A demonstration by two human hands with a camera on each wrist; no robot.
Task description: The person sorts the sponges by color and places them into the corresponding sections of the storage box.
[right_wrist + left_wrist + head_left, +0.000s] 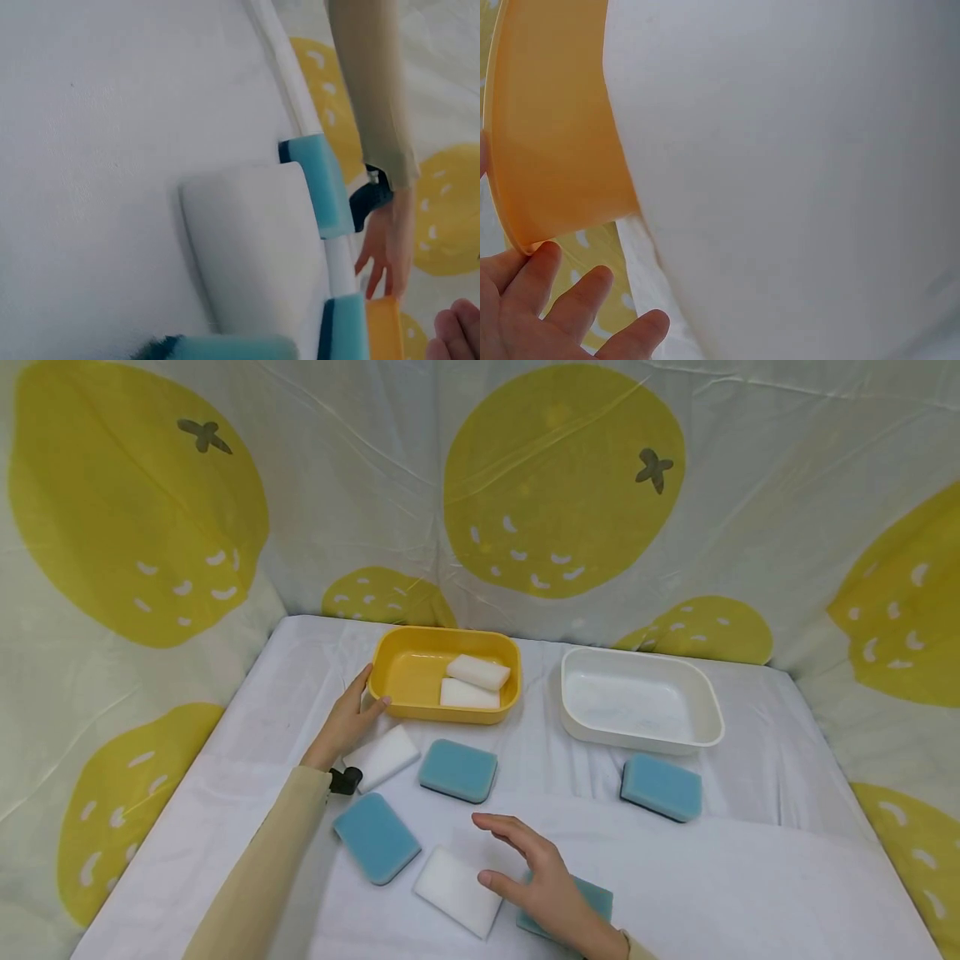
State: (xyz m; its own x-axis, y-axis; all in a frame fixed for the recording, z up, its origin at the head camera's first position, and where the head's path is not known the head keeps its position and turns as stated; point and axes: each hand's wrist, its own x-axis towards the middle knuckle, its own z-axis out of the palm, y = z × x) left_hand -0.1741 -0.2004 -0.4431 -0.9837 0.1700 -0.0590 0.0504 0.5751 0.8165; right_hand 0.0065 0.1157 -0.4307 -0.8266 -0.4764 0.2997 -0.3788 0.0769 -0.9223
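My left hand [347, 722] holds the left front corner of a yellow plastic bin [442, 713], thumb at the front wall and fingers along the left end. In the left wrist view, its fingertips [547, 255] meet the rim. Inside the bin are two white sponges [478, 672]. My right hand [551, 893] holds nothing; its thumb and fingers are spread apart above the table. Beside it lies a white sponge [456, 891], and a blue scouring sponge [592, 897] is partly hidden beneath it in the head view.
A white bin [641, 742] stands right of the yellow one. Blue sponges with dark backing lie at the left [377, 839], middle [459, 770] and right [662, 787]. Another white sponge [386, 758] sits near my left wrist. Lemon-print cloth [345, 518] walls the white table [757, 877].
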